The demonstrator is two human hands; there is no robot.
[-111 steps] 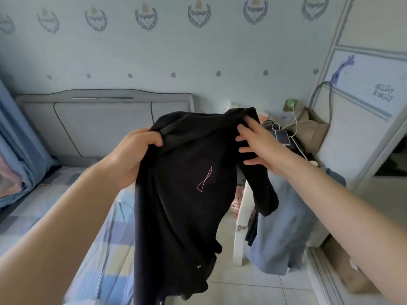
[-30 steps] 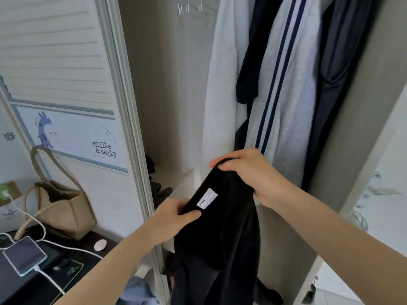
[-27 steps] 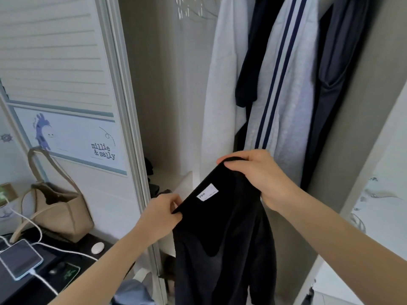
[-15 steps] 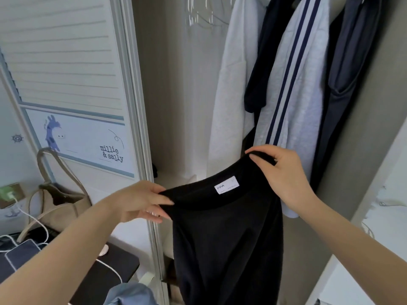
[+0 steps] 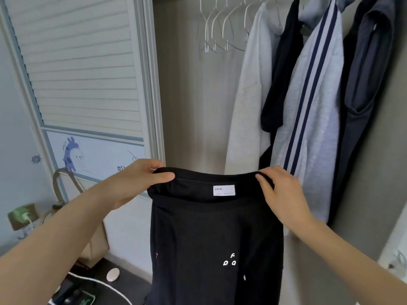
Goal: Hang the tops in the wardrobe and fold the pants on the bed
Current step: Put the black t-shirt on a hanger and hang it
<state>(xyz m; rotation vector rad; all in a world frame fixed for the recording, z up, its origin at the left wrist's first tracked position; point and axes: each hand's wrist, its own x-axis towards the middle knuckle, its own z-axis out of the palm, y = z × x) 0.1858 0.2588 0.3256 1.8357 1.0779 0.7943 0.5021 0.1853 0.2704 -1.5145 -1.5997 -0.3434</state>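
I hold a black top [image 5: 215,238] stretched out in front of the open wardrobe [image 5: 189,106]. My left hand [image 5: 136,181] pinches the left end of its neckline. My right hand [image 5: 284,192] grips the right end. A white label is sewn inside the collar and small white letters show lower on the fabric. Several empty wire hangers [image 5: 220,29] hang on the rail above, left of the hung clothes.
Hung in the wardrobe are a white hoodie [image 5: 248,102], a grey garment with navy stripes [image 5: 308,111] and dark tops [image 5: 363,84]. The sliding door [image 5: 83,73] stands at left. Below left are a beige bag [image 5: 88,238] and a dark desk [image 5: 123,285] with a cable.
I turned from the bed to the wardrobe with the top. Both hands have raised it and spread the neckline wide, my left hand moving left; the view has tilted up to show the hangers.
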